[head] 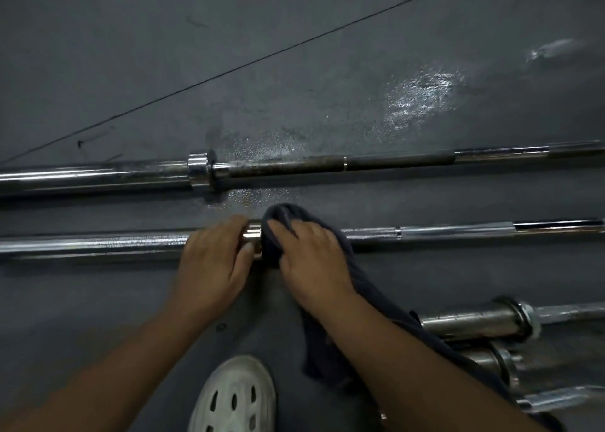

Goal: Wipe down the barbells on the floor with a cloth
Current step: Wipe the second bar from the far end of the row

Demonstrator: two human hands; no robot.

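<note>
- Chrome steel, the near barbell lies left to right across the dark grey rubber floor; it is one of two long barbells lying parallel.
- One dark blue-grey cloth is bunched over its collar; the rest trails back under the right forearm.
- The right hand curls over the cloth and presses it onto the bar; the left hand grips the thick sleeve just beside it, thumb against the collar.
- The far barbell, with a darker, rusty shaft, lies beyond, well apart.
- At lower right, stacked bar ends: two sleeves are plain, a third bar is cut off by the edge.
- Two wet patches shine on the floor; one white perforated clog stands nearest.
</note>
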